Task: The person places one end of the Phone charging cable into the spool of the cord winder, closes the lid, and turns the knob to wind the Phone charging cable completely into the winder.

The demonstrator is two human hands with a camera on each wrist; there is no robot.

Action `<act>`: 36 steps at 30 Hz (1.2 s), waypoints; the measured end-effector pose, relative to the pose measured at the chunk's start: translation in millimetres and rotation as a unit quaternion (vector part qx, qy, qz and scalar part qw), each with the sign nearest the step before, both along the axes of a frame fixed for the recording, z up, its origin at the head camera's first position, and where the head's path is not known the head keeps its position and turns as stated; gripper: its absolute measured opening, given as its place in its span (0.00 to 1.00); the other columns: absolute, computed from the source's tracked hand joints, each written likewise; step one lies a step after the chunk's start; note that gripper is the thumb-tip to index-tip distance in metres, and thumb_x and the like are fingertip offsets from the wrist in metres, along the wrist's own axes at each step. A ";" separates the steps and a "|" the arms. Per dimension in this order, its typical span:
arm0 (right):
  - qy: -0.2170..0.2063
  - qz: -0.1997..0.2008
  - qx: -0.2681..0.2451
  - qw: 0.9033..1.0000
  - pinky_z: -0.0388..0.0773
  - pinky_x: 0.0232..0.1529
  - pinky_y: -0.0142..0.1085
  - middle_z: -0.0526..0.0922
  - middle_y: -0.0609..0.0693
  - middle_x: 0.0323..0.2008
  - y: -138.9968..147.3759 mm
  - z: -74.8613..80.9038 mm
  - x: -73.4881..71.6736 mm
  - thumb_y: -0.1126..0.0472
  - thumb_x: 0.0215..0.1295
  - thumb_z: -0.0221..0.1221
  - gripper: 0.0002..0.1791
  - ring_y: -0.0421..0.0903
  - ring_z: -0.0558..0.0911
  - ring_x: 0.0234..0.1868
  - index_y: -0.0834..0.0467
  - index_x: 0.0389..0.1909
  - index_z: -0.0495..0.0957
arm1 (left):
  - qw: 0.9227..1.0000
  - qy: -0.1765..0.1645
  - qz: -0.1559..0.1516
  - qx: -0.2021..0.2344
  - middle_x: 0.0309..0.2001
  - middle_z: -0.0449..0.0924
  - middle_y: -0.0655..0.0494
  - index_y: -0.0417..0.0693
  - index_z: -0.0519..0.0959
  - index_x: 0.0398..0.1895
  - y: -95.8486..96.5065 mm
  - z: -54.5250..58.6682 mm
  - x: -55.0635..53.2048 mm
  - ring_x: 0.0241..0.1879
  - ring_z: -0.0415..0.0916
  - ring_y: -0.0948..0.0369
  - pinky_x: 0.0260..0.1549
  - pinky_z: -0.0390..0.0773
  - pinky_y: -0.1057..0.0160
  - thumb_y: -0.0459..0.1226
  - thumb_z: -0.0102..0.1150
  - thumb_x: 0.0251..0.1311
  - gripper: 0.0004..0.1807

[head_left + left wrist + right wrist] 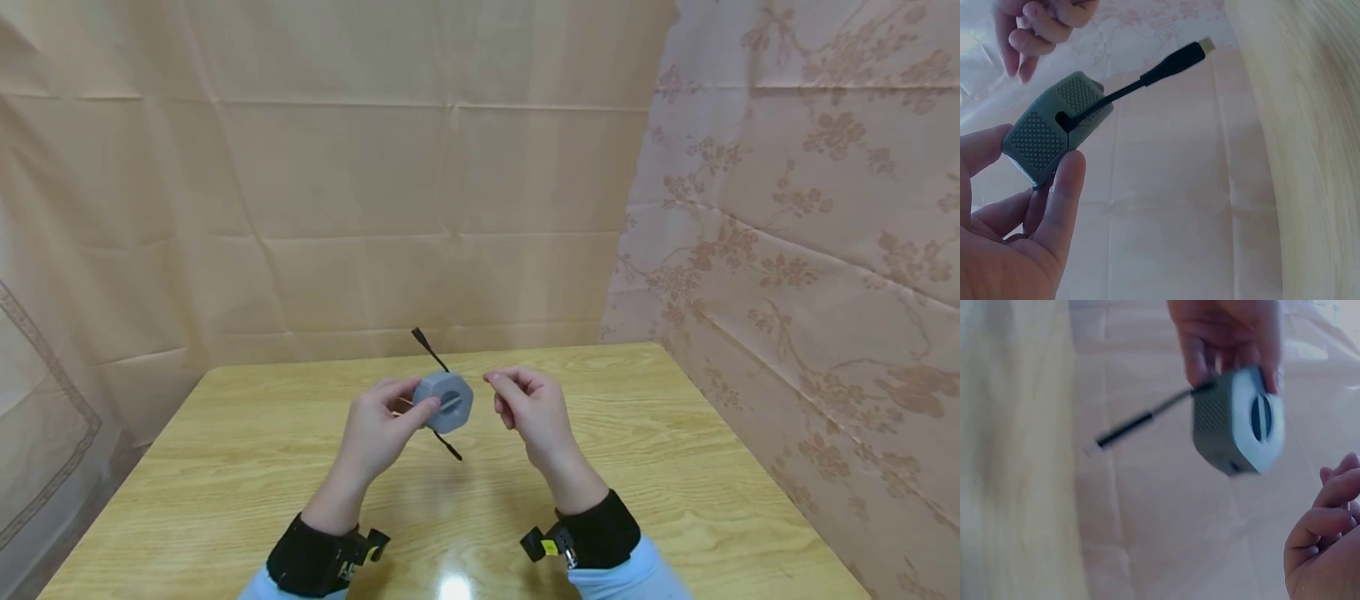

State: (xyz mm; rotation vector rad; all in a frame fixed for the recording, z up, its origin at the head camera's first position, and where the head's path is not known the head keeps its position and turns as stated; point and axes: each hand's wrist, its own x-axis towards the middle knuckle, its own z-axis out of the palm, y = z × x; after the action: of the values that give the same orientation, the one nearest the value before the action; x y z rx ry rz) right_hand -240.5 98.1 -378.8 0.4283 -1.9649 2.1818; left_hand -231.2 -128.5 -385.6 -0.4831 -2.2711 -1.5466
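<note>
My left hand (pixel 375 429) holds a grey hexagonal cable winder (pixel 461 397) between thumb and fingers, above the table. Its front face has a round recess with a light bar across it; the side walls are textured. A black cable comes out on two sides, one plug (pixel 422 337) pointing up and away, the other end (pixel 452 452) down toward me. In the left wrist view, a black USB-C-like plug (pixel 1175 64) with a pale metal tip sticks out. To the winder's right, apart from it, my right hand (pixel 534 412) hovers with loosely curled fingers and nothing visible in them.
Beneath both hands lies a light wood-grain table (pixel 262 467). A beige curtain (pixel 337 208) hangs behind it, and a pink flower-patterned cloth (pixel 787 250) hangs at the right. Black bands with small cameras (pixel 551 546) circle both wrists.
</note>
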 end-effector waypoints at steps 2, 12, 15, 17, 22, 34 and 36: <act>0.037 -0.008 0.024 0.999 0.68 0.20 0.30 0.77 0.53 0.23 6.0 3.6 0.0 0.62 0.74 0.61 0.09 0.42 0.70 0.18 0.65 0.41 0.85 | 1.000 -0.019 -0.013 0.017 0.41 0.82 0.46 0.37 0.84 0.54 -2.7 1.9 0.8 0.36 0.81 0.53 0.30 0.85 0.62 0.37 0.72 0.62 0.20; 0.262 -0.099 0.187 0.942 0.73 0.20 0.32 0.82 0.49 0.29 25.3 15.9 5.7 0.65 0.68 0.66 0.06 0.41 0.74 0.21 0.58 0.44 0.87 | 0.993 -0.084 -0.045 0.064 0.45 0.80 0.41 0.33 0.82 0.56 -9.4 11.0 4.8 0.39 0.81 0.51 0.34 0.86 0.59 0.35 0.70 0.64 0.20; 0.335 -0.113 0.229 0.907 0.75 0.22 0.31 0.82 0.46 0.31 27.7 18.5 6.1 0.67 0.64 0.69 0.09 0.39 0.76 0.23 0.58 0.45 0.87 | 0.991 -0.093 -0.056 0.076 0.46 0.79 0.39 0.30 0.81 0.56 -9.5 12.0 5.7 0.40 0.82 0.51 0.34 0.86 0.58 0.33 0.69 0.64 0.20; 0.383 -0.113 0.258 0.880 0.75 0.23 0.32 0.83 0.47 0.32 29.0 20.4 6.2 0.67 0.63 0.69 0.10 0.40 0.76 0.23 0.58 0.45 0.87 | 0.989 -0.099 -0.069 0.080 0.46 0.80 0.39 0.30 0.81 0.57 -9.9 12.1 5.8 0.39 0.82 0.51 0.34 0.86 0.58 0.32 0.68 0.64 0.20; 0.461 -0.093 0.339 0.815 0.77 0.25 0.30 0.84 0.48 0.36 30.0 22.9 7.7 0.60 0.65 0.70 0.09 0.41 0.79 0.25 0.55 0.46 0.88 | 0.985 -0.114 -0.109 0.065 0.45 0.82 0.40 0.32 0.81 0.56 -11.0 11.4 5.5 0.39 0.83 0.51 0.35 0.86 0.56 0.35 0.68 0.66 0.20; 0.494 -0.022 0.382 0.781 0.71 0.25 0.22 0.80 0.46 0.36 16.1 12.0 5.3 0.65 0.57 0.74 0.13 0.37 0.76 0.24 0.52 0.43 0.90 | 0.967 -0.157 -0.185 0.082 0.43 0.75 0.38 0.26 0.75 0.62 -14.2 11.0 2.7 0.40 0.82 0.48 0.39 0.85 0.52 0.31 0.69 0.63 0.26; 0.497 -0.024 0.386 0.777 0.70 0.25 0.22 0.79 0.46 0.36 14.3 12.0 6.0 0.65 0.56 0.75 0.13 0.37 0.75 0.23 0.52 0.43 0.91 | 0.964 -0.161 -0.196 0.083 0.45 0.78 0.38 0.27 0.76 0.61 -15.5 11.3 2.0 0.41 0.83 0.48 0.40 0.85 0.51 0.31 0.69 0.63 0.25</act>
State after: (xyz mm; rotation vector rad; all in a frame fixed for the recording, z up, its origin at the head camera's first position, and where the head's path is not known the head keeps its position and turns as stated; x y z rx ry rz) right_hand -234.5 112.3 -366.8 1.2726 -1.9499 0.6222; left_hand -229.2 -144.0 -374.3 -0.7115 -2.3471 -2.1290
